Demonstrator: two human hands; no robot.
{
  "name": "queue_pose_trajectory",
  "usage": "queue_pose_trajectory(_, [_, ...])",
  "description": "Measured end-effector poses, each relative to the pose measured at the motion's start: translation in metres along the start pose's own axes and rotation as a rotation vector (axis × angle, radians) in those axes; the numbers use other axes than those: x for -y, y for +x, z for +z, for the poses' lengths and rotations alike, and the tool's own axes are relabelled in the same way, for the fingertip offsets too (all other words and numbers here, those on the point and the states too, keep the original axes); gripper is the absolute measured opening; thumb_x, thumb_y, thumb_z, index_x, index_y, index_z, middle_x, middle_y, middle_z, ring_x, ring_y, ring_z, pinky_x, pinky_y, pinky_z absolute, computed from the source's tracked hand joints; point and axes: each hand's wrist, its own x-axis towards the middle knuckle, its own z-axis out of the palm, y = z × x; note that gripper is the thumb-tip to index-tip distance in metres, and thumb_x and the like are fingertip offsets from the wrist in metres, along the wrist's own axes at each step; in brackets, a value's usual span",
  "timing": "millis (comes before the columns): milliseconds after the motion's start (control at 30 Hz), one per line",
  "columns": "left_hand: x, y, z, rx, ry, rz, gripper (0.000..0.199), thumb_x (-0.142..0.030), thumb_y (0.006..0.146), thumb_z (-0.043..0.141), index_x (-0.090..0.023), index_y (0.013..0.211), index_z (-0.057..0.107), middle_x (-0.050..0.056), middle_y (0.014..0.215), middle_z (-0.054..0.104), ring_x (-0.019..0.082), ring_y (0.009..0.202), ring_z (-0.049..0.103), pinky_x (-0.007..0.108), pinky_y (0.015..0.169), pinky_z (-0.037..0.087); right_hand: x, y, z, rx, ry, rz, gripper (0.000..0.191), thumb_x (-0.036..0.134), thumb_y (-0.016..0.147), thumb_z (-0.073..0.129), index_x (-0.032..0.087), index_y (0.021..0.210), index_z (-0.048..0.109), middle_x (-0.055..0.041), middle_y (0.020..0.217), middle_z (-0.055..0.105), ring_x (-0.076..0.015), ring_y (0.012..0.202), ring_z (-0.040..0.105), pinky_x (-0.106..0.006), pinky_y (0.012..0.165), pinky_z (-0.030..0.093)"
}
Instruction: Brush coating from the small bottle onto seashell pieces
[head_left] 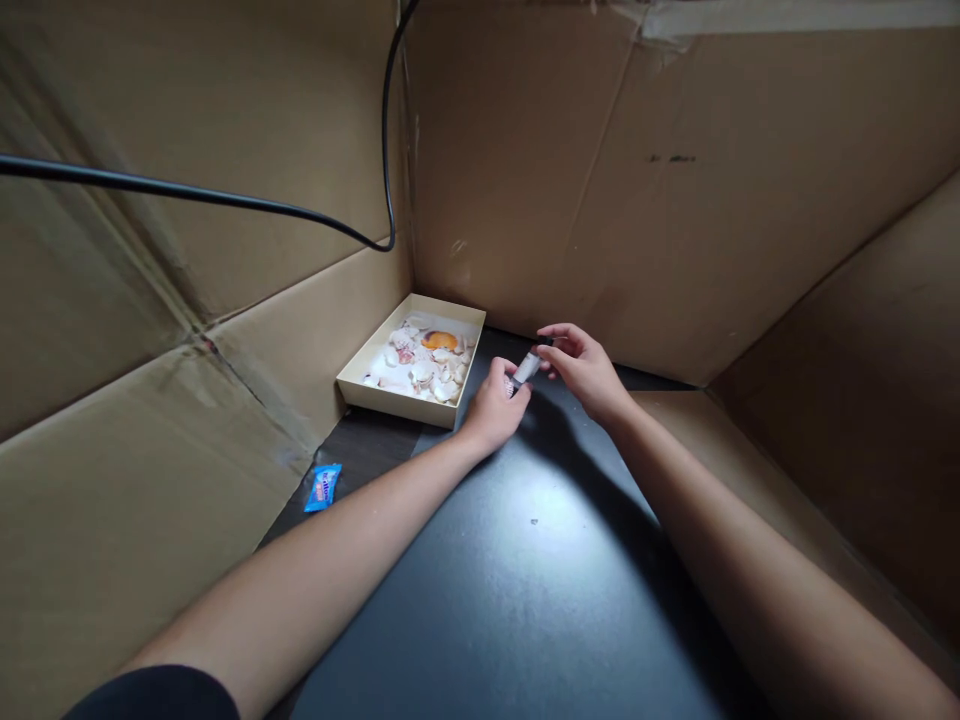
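Tabletop point(480, 590) lies nearest. Above it, I have the left hand point(491, 408) clamped on the small pale tube point(529, 366), right hand point(587, 374) fingertips pinching its dark far end point(545, 341). I should align both grips, clear of the cream tray point(397, 402).

1. You wear a dark, near-black left sleeve point(154, 695), plain and ending in a smooth curve.
2. Your left forearm point(360, 545) and left hand point(491, 410) are bare below it.
3. Your right forearm point(727, 530) and right hand point(592, 375) are bare too.
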Motion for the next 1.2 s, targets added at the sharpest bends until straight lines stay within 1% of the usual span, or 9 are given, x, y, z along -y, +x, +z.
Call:
queue_pose_trajectory(67, [-0.001,0.0,0.0,0.017,-0.013,0.013,0.012,-0.023,0.083,0.053,-0.02,0.093,0.048,0.0,0.085,0.059,0.014,0.076,0.054,0.025,0.073,0.04,0.003,-0.002,-0.004,0.018,-0.019,-0.006,0.032,0.035,0.073,0.067,0.02,0.1,0.059,0.0048,0.066,0.051,-0.0121,0.063,0.057,-0.024,0.055,0.043])
queue_pose_trajectory(167, [-0.001,0.001,0.0,0.048,-0.028,0.027,0.011,-0.023,0.084,0.053,-0.019,0.094,0.052,0.001,0.085,0.06,0.013,0.077,0.055,0.025,0.074,0.041,0.011,-0.001,-0.011,0.09,-0.076,-0.031,0.031,0.035,0.074,0.066,0.019,0.099,0.058,0.0031,0.069,0.055,-0.0126,0.062,0.059,-0.026,0.058,0.044])
queue_pose_trajectory(300, [-0.002,0.001,0.0,0.072,-0.03,0.041,0.012,-0.022,0.083,0.052,-0.018,0.095,0.054,0.0,0.082,0.06,0.013,0.075,0.054,0.024,0.072,0.041,0.023,-0.001,-0.024,0.181,-0.294,-0.101,0.026,0.037,0.079,0.062,0.02,0.097,0.058,-0.0004,0.076,0.063,-0.0141,0.065,0.059,-0.028,0.063,0.045])
queue_pose_trajectory(467, [-0.004,-0.001,-0.001,0.073,-0.012,0.049,0.012,-0.021,0.082,0.052,-0.018,0.093,0.055,-0.001,0.078,0.058,0.011,0.071,0.052,0.023,0.068,0.04,0.037,-0.005,-0.033,0.168,-0.683,-0.264,0.018,0.036,0.08,0.064,0.021,0.088,0.056,-0.0012,0.075,0.064,-0.0142,0.065,0.053,-0.027,0.06,0.038])
queue_pose_trajectory(567, [-0.005,-0.002,-0.002,0.074,-0.016,0.063,0.01,-0.019,0.082,0.052,-0.018,0.092,0.054,-0.002,0.077,0.056,0.011,0.069,0.05,0.022,0.068,0.04,0.039,-0.007,-0.031,0.136,-0.804,-0.275,0.02,0.039,0.082,0.063,0.021,0.086,0.055,-0.0001,0.068,0.059,-0.0127,0.057,0.047,-0.026,0.055,0.032])
queue_pose_trajectory(667, [-0.005,-0.002,-0.002,0.054,-0.028,0.072,0.01,-0.019,0.082,0.052,-0.018,0.092,0.052,-0.002,0.076,0.054,0.011,0.069,0.049,0.023,0.068,0.039,0.038,-0.006,-0.029,0.109,-0.76,-0.25,0.021,0.04,0.082,0.063,0.02,0.084,0.055,0.0003,0.066,0.058,-0.0121,0.056,0.046,-0.026,0.055,0.033])
queue_pose_trajectory(867, [-0.005,-0.002,-0.001,0.015,-0.05,0.078,0.011,-0.018,0.082,0.052,-0.018,0.093,0.05,-0.002,0.081,0.055,0.011,0.072,0.051,0.023,0.071,0.04,0.034,-0.004,-0.029,0.1,-0.591,-0.192,0.025,0.043,0.08,0.064,0.019,0.084,0.061,-0.0013,0.073,0.062,-0.0135,0.063,0.052,-0.026,0.058,0.038])
queue_pose_trajectory(1067, [-0.007,-0.002,-0.002,0.023,-0.028,0.062,0.012,-0.02,0.083,0.053,-0.018,0.094,0.051,0.0,0.083,0.057,0.012,0.075,0.052,0.024,0.073,0.041,0.028,0.0,-0.033,0.171,-0.511,-0.216,0.021,0.037,0.077,0.065,0.02,0.087,0.06,0.0001,0.072,0.057,-0.0137,0.065,0.049,-0.027,0.06,0.039])
queue_pose_trajectory(1200, [-0.006,-0.002,-0.002,0.036,-0.048,0.06,0.012,-0.021,0.084,0.052,-0.018,0.095,0.051,0.0,0.083,0.057,0.012,0.075,0.053,0.025,0.074,0.041,0.024,0.002,-0.03,0.123,-0.396,-0.213,0.024,0.037,0.075,0.066,0.02,0.09,0.059,-0.0016,0.079,0.06,-0.015,0.071,0.053,-0.029,0.067,0.044])
